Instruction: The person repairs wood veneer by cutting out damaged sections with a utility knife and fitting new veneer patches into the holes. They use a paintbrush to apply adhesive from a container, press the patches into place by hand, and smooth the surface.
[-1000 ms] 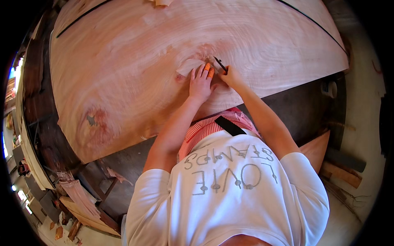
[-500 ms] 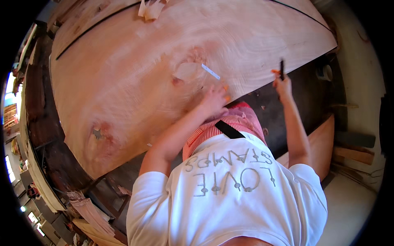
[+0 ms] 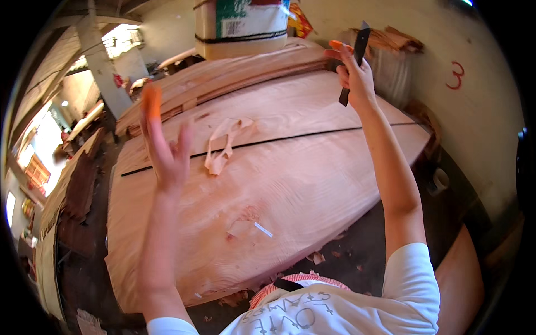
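I've got the right hand (image 3: 363, 87) closed round one black-handled knife (image 3: 362, 41), blade up; left hand (image 3: 166, 149) blurred, fingers apart, nothing visible in it. Orange finger covers (image 3: 152, 103) on both, left count too blurred. Both hands have just come up, apparently clear of the one top veneer sheet (image 3: 312, 176) below; I judge work there paused. On it: one pale strip (image 3: 263, 229) near, one torn veneer scrap (image 3: 220, 159) farther left, one black band (image 3: 290, 137). Far: one plastic container (image 3: 240, 49).

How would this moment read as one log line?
Left hand: open, blurred | Right hand: holding slim black knife | Flat white strip: lying on broad pale wood sheet
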